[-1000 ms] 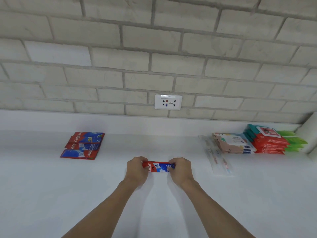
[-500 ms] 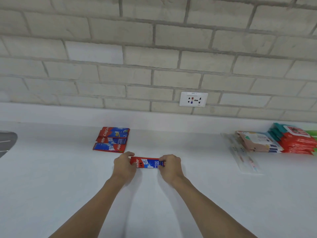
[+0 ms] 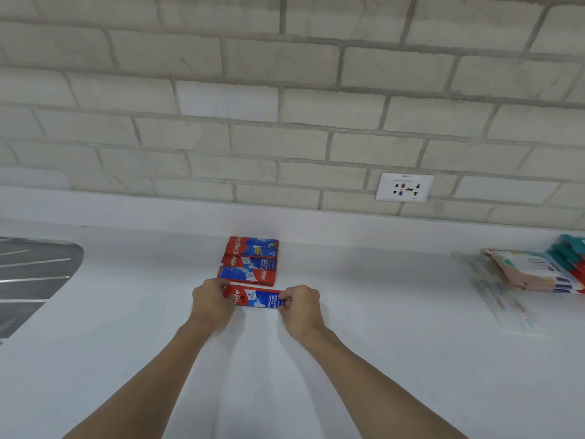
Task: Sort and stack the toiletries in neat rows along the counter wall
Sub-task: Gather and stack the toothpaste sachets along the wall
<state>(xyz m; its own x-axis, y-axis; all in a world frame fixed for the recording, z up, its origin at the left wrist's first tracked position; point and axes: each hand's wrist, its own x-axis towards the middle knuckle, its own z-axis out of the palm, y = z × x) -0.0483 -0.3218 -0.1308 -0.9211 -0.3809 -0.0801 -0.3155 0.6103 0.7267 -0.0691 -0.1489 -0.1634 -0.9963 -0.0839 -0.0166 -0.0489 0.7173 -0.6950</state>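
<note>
A red and blue toothpaste box lies crosswise between my two hands, just above the white counter. My left hand grips its left end and my right hand pinches its right end. Directly behind it, a row of three matching toothpaste boxes lies flat and runs back toward the counter wall. The held box sits right at the front edge of that row, nearly touching the nearest box.
A steel sink drainer is at the left. At the right lie clear-wrapped toothbrushes, a stack of patterned wipe packs and red and teal packs. A wall socket sits above the backsplash.
Both hands have carried the toothpaste box to the left and farther back, up to the front of the row of three boxes. The view has panned left, bringing the sink drainer into sight.
</note>
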